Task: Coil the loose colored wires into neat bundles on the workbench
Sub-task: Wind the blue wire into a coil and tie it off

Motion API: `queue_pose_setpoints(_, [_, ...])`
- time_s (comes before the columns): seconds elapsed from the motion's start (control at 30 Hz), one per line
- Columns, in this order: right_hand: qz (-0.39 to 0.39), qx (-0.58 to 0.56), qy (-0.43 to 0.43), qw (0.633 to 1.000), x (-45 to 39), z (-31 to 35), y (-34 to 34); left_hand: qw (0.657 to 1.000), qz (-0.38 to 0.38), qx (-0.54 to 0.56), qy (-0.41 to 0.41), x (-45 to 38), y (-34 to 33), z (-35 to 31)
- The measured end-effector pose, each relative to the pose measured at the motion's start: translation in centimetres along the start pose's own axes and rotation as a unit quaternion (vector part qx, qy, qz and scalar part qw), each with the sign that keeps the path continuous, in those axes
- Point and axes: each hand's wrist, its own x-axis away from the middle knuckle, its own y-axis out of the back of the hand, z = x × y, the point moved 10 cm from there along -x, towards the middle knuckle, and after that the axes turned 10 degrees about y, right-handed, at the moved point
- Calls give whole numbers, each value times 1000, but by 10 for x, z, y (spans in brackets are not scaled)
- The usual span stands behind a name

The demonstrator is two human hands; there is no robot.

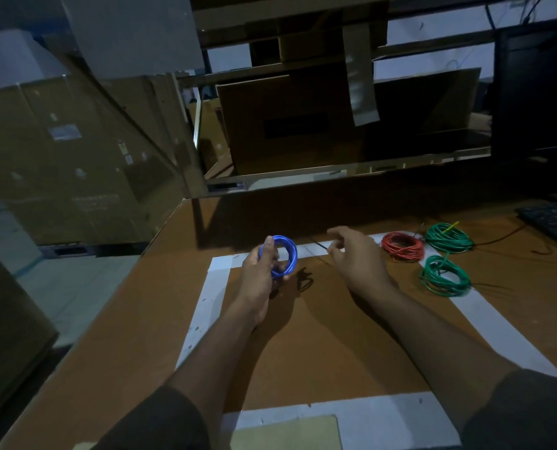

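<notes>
Upright, blue coil (282, 254) in left grip (259, 267)

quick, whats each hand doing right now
Left hand: grips the blue wire coil, fingers curled round it.
Right hand: open, fingers relaxed, holding nothing that can be seen.
</notes>
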Motion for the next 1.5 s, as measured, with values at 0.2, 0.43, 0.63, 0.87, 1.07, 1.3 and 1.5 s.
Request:
queue_pose_setpoints(0.2, [-5, -237, -59, 970, 24, 23, 14, 1000, -5, 7, -14, -4, 7, -3])
queue_pose_setpoints(0.43, [-3, -350, -85, 933, 48, 39, 21, 998, -27, 44, -21, -7, 18, -6])
queue_pose_setpoints(0.63, [23, -373, -142, 917, 63, 36, 18, 992, -44, 111, -28, -6, 30, -15])
queue_pose_setpoints(0.87, [111, -427, -207, 873, 76, 41, -5, 986, -57, 152, -37, -4, 41, -25])
queue_pose_setpoints(1.07, [208, -436, -240, 842, 89, 56, -21, 985, -63, 150, -51, -3, 48, -33])
queue_pose_setpoints(1.3, [214, -423, -301, 828, 95, 51, -22, 984, -71, 152, -61, 0, 51, -38])
queue_pose_setpoints(1.5, [187, -459, -324, 806, 94, 48, -25, 991, -70, 80, -83, 4, 46, -43])
